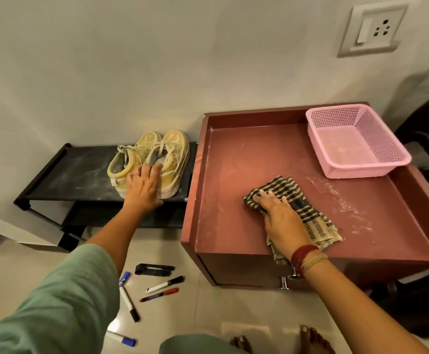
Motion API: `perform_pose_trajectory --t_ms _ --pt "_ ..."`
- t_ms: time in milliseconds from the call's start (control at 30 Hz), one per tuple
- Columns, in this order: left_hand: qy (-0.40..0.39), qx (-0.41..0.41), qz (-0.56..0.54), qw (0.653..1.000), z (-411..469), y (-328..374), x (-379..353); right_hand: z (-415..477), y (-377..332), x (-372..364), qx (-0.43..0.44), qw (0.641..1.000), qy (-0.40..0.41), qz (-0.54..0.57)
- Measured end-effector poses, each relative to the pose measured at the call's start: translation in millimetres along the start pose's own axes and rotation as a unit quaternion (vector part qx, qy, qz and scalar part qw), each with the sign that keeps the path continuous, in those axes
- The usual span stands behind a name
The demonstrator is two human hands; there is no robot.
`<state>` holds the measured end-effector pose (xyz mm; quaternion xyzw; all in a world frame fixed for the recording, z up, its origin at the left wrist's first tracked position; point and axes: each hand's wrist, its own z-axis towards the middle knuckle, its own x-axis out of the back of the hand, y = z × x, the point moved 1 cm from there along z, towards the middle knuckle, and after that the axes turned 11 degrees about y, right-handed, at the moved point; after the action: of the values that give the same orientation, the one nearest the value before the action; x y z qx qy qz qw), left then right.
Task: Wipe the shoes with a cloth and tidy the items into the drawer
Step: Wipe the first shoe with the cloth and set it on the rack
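A pair of dusty yellow shoes (174, 154) stands on the top shelf of a low black rack (75, 172). My left hand (142, 186) lies over their heels, fingers hooked into the openings between the two shoes. A black-and-cream checked cloth (308, 203) lies on the dusty top of a reddish-brown cabinet (228, 180). My right hand (279, 215) presses flat on the cloth with straight fingers. The cabinet's drawer front (246, 272) is closed, with its metal handle (286, 282) below my right wrist.
A pink perforated basket (387, 159) sits at the cabinet's back right corner. On the floor tiles lie several markers (165, 284) and a black eraser (154, 269). My bare feet (313, 339) are at the bottom edge. The wall runs right behind the rack and cabinet.
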<state>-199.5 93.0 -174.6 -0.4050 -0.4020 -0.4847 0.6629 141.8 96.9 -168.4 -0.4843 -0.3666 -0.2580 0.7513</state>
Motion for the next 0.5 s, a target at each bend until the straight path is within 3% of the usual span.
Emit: perform_pose_trajectory --t_ms 200,333,500 --pt "-0.031 -0.024 0.018 0.999 4 -2 54 -11 8 11 0.007 1.000 -0.011 0.015" --pt "0.007 -0.065 0.026 0.998 3 -9 117 -20 13 23 -0.028 0.994 0.063 0.079" --pt "0.108 -0.067 -0.096 0.987 -15 6 207 -17 7 63 -0.158 0.930 0.187 0.274"
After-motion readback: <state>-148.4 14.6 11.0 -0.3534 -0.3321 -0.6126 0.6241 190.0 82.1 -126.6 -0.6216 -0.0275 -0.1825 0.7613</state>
